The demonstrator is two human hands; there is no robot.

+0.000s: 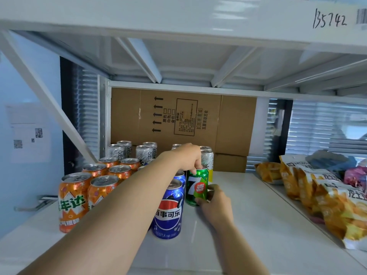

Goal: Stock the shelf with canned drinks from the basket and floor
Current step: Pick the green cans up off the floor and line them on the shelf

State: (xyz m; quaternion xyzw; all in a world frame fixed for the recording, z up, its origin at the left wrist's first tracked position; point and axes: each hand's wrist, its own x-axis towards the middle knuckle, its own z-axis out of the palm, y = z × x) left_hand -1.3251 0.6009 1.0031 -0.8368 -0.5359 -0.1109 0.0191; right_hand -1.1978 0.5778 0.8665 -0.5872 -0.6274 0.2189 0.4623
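Up on the white shelf, a cardboard box stands behind the upright green can. Left hand grips its rim, right hand its base.

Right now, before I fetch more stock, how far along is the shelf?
Done: orange cans, silver cans and blue cans stand in rows on the shelf. In hand: the left hand grips the green can by its top, the right hand by its base. Left: unknown; basket and floor are out of view, though bare shelf remains.
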